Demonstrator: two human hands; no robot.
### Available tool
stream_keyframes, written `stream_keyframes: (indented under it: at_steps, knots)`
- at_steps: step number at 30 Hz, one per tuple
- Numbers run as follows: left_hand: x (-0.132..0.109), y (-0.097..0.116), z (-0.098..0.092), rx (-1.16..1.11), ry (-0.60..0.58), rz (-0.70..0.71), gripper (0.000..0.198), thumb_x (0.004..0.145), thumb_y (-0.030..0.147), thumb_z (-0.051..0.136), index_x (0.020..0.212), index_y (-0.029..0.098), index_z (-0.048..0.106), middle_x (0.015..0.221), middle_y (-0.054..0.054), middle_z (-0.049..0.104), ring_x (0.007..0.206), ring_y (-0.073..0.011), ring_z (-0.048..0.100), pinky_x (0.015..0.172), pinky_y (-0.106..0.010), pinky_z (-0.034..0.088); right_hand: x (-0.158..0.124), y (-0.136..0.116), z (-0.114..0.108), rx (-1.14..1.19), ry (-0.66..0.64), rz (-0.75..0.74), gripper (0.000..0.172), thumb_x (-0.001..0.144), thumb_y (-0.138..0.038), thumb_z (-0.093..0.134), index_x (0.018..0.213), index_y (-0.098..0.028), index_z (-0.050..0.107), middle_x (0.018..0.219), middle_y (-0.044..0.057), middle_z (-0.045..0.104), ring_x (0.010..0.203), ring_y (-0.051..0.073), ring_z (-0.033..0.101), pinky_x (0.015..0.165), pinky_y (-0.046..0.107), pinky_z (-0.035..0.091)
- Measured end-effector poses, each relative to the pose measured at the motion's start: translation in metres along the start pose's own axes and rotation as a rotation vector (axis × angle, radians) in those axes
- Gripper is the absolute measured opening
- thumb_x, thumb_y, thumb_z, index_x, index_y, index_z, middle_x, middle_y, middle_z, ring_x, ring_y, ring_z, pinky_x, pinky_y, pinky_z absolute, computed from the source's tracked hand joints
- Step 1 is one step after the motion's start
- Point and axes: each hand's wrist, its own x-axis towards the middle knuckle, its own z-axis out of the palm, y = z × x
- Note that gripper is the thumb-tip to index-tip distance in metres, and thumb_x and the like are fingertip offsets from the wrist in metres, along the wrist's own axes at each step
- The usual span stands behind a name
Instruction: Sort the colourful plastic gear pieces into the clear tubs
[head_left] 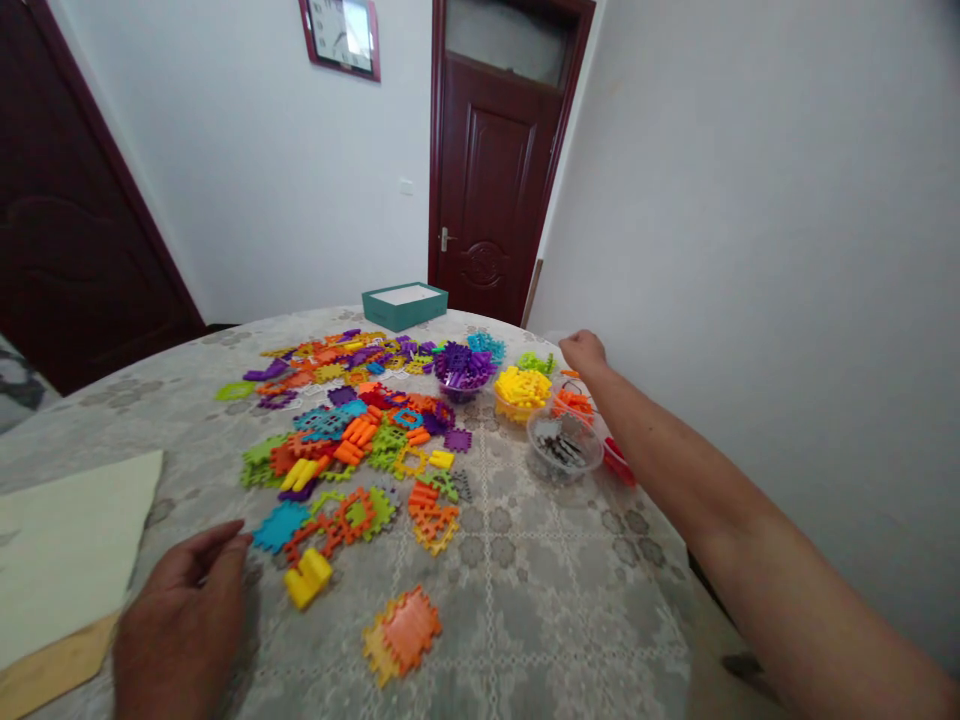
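Note:
My left hand (184, 615) rests low over the table, its thumb and index finger stretched forward with the tips near each other. Just beyond those tips lies a blue square puzzle block (281, 525), and a yellow block (307, 578) is to its right. I see nothing held in this hand. At the far right, my right hand (583, 350) is closed, with my arm stretched across the table's right side. Its fingers are turned away, so anything inside is hidden. Near it are a green pile (536, 363) and orange pieces (574, 402).
Mixed colourful blocks (352, 430) spread over the table. Clear bowls hold purple pieces (461, 368), yellow pieces (523, 388) and grey pieces (564, 450). Red pieces (619, 462) lie beside my right forearm. A teal box (405, 312) stands behind; pale paper (75, 550) lies left.

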Motion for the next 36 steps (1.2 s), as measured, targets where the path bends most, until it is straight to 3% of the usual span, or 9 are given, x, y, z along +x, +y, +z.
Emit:
stream_keyframes:
  at_steps: [2,5,7,10,14,19,23,32,36]
  knots:
    - [-0.006,0.013,-0.005,-0.108,0.013,-0.048,0.032,0.091,0.056,0.053,0.108,0.034,0.069,0.104,0.002,0.075,0.097,-0.0257,0.071,0.087,-0.042,0.057,-0.026,-0.001,-0.011,0.054,0.036,-0.074,0.037,0.086,-0.027,0.055,0.113,-0.011,0.074,0.113,0.017,0.075,0.104,0.026,0.070,0.090,0.033,0.053]
    - [-0.012,0.024,-0.007,-0.242,0.040,0.011,0.032,0.087,0.045,0.060,0.110,0.026,0.072,0.103,-0.003,0.075,0.096,-0.0256,0.070,0.088,-0.040,0.056,-0.086,-0.003,-0.024,0.291,0.033,-0.274,0.036,0.089,-0.031,0.052,0.113,-0.014,0.072,0.101,0.010,0.076,0.088,0.022,0.070,0.079,0.032,0.054]
    - [-0.014,0.026,-0.004,-0.278,0.077,0.048,0.031,0.088,0.042,0.059,0.110,0.023,0.072,0.101,-0.005,0.075,0.094,-0.0244,0.070,0.085,-0.037,0.055,-0.138,-0.005,-0.030,0.390,-0.156,-0.459,0.032,0.090,-0.037,0.056,0.108,-0.017,0.073,0.092,0.006,0.075,0.079,0.019,0.068,0.074,0.031,0.053]
    - [-0.020,0.027,-0.002,-0.296,0.065,0.120,0.029,0.089,0.038,0.058,0.109,0.022,0.072,0.099,-0.004,0.075,0.083,-0.0209,0.069,0.081,-0.033,0.053,-0.215,-0.009,-0.028,0.313,-0.449,-0.653,0.024,0.093,-0.034,0.058,0.102,-0.020,0.074,0.089,0.004,0.074,0.078,0.018,0.066,0.076,0.030,0.052]
    - [-0.027,0.030,0.000,-0.262,0.053,0.265,0.027,0.092,0.035,0.055,0.109,0.021,0.071,0.098,-0.005,0.075,0.079,-0.0194,0.068,0.080,-0.032,0.053,-0.274,-0.020,0.003,0.189,-0.524,-0.799,0.026,0.093,-0.021,0.058,0.115,-0.020,0.072,0.115,0.009,0.073,0.099,0.021,0.067,0.091,0.033,0.050]
    - [-0.029,0.029,0.002,-0.224,0.064,0.427,0.027,0.093,0.031,0.053,0.111,0.019,0.070,0.101,-0.007,0.075,0.085,-0.0212,0.068,0.084,-0.032,0.053,-0.285,-0.040,0.047,0.008,-0.508,-0.715,0.032,0.097,-0.030,0.059,0.126,-0.019,0.066,0.118,0.012,0.071,0.111,0.024,0.066,0.097,0.033,0.048]
    - [-0.030,0.029,0.001,-0.215,0.032,0.455,0.027,0.094,0.027,0.050,0.111,0.018,0.070,0.103,-0.009,0.075,0.089,-0.0228,0.068,0.087,-0.034,0.053,-0.290,-0.050,0.065,-0.058,-0.465,-0.660,0.032,0.096,-0.040,0.061,0.121,-0.020,0.066,0.120,0.013,0.068,0.109,0.025,0.065,0.092,0.032,0.048]
    - [-0.041,0.037,-0.001,-0.214,-0.008,0.628,0.026,0.093,0.027,0.053,0.113,0.018,0.068,0.107,-0.011,0.073,0.102,-0.0253,0.068,0.099,-0.039,0.051,-0.297,-0.036,0.076,0.098,-0.380,-0.678,0.021,0.091,-0.031,0.062,0.109,-0.020,0.062,0.113,0.011,0.067,0.104,0.024,0.064,0.091,0.034,0.050]
    - [-0.049,0.043,-0.008,-0.286,-0.087,0.607,0.027,0.096,0.034,0.057,0.118,0.021,0.066,0.104,-0.008,0.075,0.096,-0.0222,0.070,0.094,-0.036,0.053,-0.308,-0.039,0.069,0.304,-0.280,-0.820,0.023,0.092,-0.028,0.061,0.114,-0.022,0.061,0.115,0.011,0.064,0.109,0.026,0.062,0.092,0.037,0.053]
